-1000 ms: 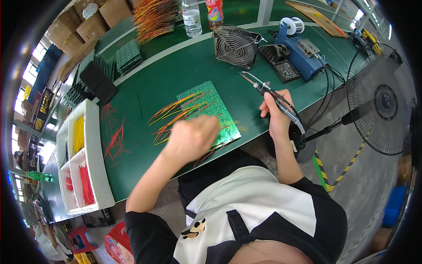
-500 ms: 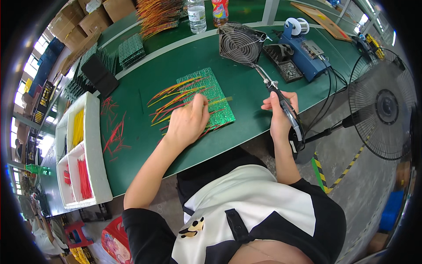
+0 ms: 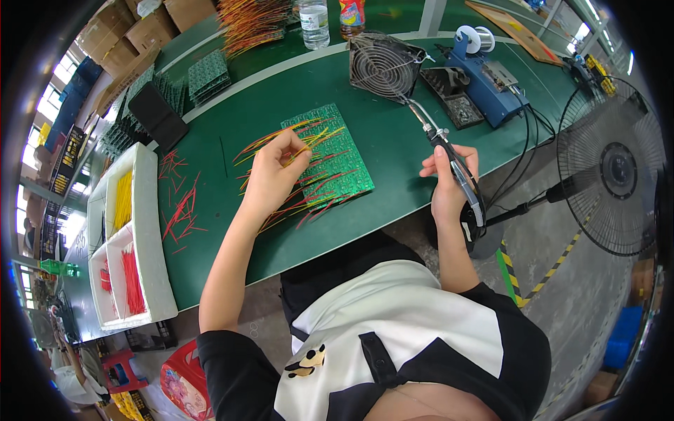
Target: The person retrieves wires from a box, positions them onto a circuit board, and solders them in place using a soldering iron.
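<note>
A green circuit board panel lies on the workbench, with red and yellow wires running across it and past its left edge. My left hand is closed in a pinch above the panel's left side. Yellow wire sticks out from its fingertips toward the upper right; how many strands they grip is hard to make out. My right hand is wrapped round a soldering iron with a metal feed tube. The iron's tip points up and left, apart from the panel, near a small fan.
A white foam box with yellow and red wires stands at the left, beside loose red wire pieces. A blue solder feeder with a spool sits at the back right. A large black fan stands beyond the bench's right edge.
My left hand has moved left and slightly up, off the middle of the panel, uncovering more wires. Yellow wire now shows at its fingertips. The right hand and iron have barely moved.
</note>
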A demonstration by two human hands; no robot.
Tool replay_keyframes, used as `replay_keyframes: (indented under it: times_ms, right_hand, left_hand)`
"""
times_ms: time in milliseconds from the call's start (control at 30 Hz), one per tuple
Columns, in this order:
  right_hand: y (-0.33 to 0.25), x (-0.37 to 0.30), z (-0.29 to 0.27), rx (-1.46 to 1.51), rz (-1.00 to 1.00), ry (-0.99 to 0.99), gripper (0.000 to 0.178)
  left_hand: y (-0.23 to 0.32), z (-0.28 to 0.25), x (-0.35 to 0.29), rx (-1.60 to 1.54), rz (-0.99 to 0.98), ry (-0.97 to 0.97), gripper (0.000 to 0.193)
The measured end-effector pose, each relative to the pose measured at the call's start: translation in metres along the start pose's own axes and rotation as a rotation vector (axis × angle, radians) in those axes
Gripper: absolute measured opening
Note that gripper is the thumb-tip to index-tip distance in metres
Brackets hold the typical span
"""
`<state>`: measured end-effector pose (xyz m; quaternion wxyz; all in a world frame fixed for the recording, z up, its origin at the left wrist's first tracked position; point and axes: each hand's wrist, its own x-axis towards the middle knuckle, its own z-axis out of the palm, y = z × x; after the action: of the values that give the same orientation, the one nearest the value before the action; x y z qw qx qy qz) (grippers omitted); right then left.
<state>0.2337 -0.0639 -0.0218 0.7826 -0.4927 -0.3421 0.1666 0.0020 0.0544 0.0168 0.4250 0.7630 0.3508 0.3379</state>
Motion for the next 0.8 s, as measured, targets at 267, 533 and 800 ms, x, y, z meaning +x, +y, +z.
replay_keyframes:
  times_ms: [267, 533, 800]
  right_hand:
    - [-0.006, -0.010, 0.003, 0.017, 0.113, -0.132, 0.019]
    - [-0.011, -0.017, 0.009, 0.024, 0.172, -0.165, 0.020]
    - [-0.011, -0.020, 0.013, 0.053, 0.190, -0.196, 0.022]
  left_hand:
    - [-0.004, -0.012, 0.004, 0.128, -0.119, -0.040, 0.013]
    - [0.005, -0.017, 0.005, -0.181, -0.149, -0.105, 0.015]
    - [-0.018, -0.008, 0.006, 0.122, -0.070, 0.087, 0.014]
